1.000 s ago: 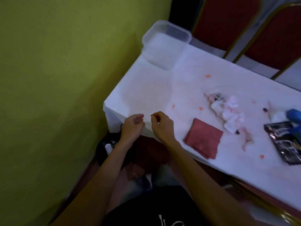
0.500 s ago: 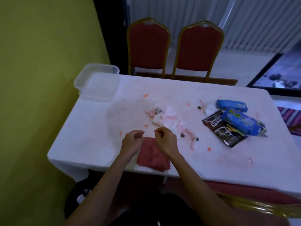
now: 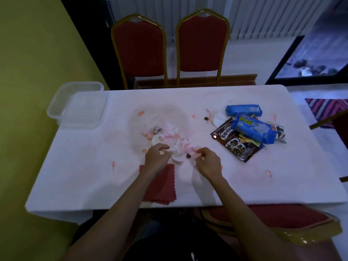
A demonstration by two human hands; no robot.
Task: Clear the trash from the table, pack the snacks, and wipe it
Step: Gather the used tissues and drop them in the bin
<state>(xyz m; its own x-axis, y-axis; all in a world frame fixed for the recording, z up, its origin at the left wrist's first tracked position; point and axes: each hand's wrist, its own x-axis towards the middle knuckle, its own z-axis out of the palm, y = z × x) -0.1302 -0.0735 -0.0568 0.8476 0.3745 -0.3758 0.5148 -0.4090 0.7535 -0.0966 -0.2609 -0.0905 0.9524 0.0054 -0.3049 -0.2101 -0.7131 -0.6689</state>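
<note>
Container (image 3: 75, 108), clear plastic, far-left table (image 3: 84, 176) corner; left hand (image 3: 157, 158), right hand (image 3: 208, 163) curled at tissues (image 3: 169, 137), grip unclear.

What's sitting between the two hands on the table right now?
In the head view, between the left hand and right hand lie the near edge of the pink-stained tissue pile and one small dark crumb.

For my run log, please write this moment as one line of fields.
phase: clearing trash | left hand: curled at tissues | right hand: curled beside them | grips: unclear | cloth: lying flat | snacks: unpacked
</note>
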